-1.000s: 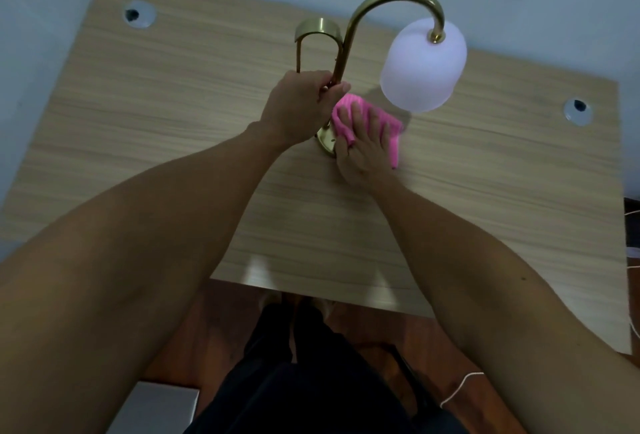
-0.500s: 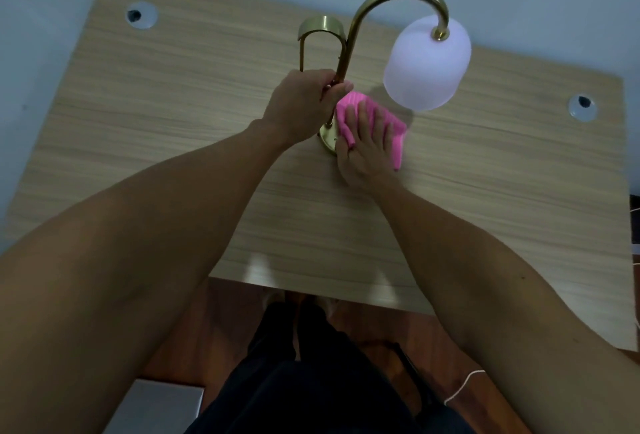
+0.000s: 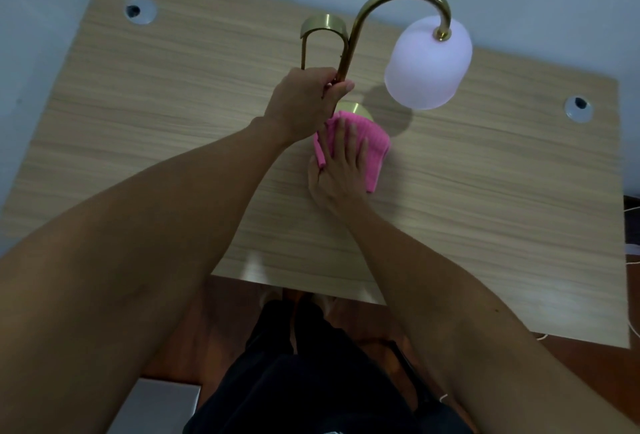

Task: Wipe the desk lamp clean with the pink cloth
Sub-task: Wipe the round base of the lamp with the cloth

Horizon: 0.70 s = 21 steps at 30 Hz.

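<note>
In the head view, the desk lamp (image 3: 398, 8) is seen standing toward the far middle of the wooden desk (image 3: 173, 94), its brass gooseneck arching over to a frosted white shade (image 3: 427, 65) that hangs to the right. The lower brass stem is gripped by the left hand (image 3: 304, 101), fingers and thumb wrapped shut around it. The pink cloth (image 3: 372, 143) is pressed flat over the round brass base (image 3: 355, 110) by the right hand (image 3: 341, 174), fingers extended and slightly spread on top of the fabric.

The base is judged to be the part being wiped. The stem should be held firmly so the lamp is not tipped, and the cloth should be swept around the whole rim of the base, with even pressure kept under the fingertips.
</note>
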{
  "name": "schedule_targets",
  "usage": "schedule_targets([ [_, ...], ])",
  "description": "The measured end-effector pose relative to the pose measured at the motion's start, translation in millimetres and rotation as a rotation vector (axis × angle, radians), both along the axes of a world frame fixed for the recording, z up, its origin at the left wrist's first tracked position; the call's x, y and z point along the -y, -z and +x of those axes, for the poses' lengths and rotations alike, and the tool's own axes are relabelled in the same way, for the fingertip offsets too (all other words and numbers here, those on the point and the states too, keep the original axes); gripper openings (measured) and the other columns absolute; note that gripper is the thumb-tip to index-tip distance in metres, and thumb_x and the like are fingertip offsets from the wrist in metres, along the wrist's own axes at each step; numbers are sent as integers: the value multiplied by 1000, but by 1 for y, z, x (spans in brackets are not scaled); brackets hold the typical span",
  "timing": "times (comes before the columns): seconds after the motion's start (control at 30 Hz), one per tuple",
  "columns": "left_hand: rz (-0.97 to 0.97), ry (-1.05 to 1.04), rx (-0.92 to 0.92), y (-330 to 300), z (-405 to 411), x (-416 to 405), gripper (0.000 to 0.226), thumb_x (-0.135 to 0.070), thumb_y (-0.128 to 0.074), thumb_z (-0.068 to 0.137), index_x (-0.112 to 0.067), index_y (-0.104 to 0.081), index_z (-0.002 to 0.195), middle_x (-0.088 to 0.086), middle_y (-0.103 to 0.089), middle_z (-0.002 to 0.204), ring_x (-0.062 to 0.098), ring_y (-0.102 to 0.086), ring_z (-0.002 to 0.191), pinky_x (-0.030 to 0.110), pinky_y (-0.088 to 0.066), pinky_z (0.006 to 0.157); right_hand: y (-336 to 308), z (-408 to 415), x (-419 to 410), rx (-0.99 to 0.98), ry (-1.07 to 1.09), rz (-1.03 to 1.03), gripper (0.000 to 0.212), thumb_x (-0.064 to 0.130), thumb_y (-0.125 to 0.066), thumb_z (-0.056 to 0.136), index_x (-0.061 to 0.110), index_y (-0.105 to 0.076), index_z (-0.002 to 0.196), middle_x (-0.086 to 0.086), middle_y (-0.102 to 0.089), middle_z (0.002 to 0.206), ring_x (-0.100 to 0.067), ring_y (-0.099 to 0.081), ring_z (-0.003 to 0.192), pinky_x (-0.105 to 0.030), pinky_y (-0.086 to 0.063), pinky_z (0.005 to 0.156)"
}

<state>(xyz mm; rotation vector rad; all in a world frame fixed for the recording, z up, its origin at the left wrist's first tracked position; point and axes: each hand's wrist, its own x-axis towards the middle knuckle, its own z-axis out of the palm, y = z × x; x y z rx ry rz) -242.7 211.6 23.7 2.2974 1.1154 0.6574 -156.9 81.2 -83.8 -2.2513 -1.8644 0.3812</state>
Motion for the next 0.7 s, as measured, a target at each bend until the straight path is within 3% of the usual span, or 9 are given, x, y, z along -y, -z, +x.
schedule_targets([
  [0.13, 5, 11, 7, 0, 0, 0, 47, -49, -49, 103, -9, -71, 91, 4, -70, 73, 20, -66, 63, 41, -56, 62, 2, 21, 5, 56, -112, 2, 68, 41, -29, 107, 17, -15, 169, -15, -7, 177, -34, -4, 164, -62, -5, 130],
  [0.3, 10, -19, 3, 0, -1, 1, 48, -51, -49, 101, -10, -71, 89, 6, -72, 73, 23, -66, 63, 41, -54, 59, 1, 49, 14, 57, -100, -31, 65, 39, -30, 111, 27, -6, 170, -5, 3, 178, -30, 5, 164, -66, 4, 128],
  [0.53, 12, -9, 7, -1, -1, 2, 44, -48, -51, 102, -11, -70, 88, 6, -70, 73, 20, -63, 62, 40, -54, 59, -16, 62, -10, -54, 38, -129, 64, 44, -21, 113, 31, 9, 168, -7, 17, 175, -30, 18, 162, -48, 23, 122],
  [0.7, 9, 5, 19, -3, 0, 2, 40, -44, -52, 103, -11, -70, 88, 5, -68, 72, 19, -61, 62, 35, -51, 58, -15, 16, 3, -39, 53, -103, 68, 43, -17, 110, 18, 14, 165, -13, 13, 176, -30, 12, 163, -52, 11, 131],
])
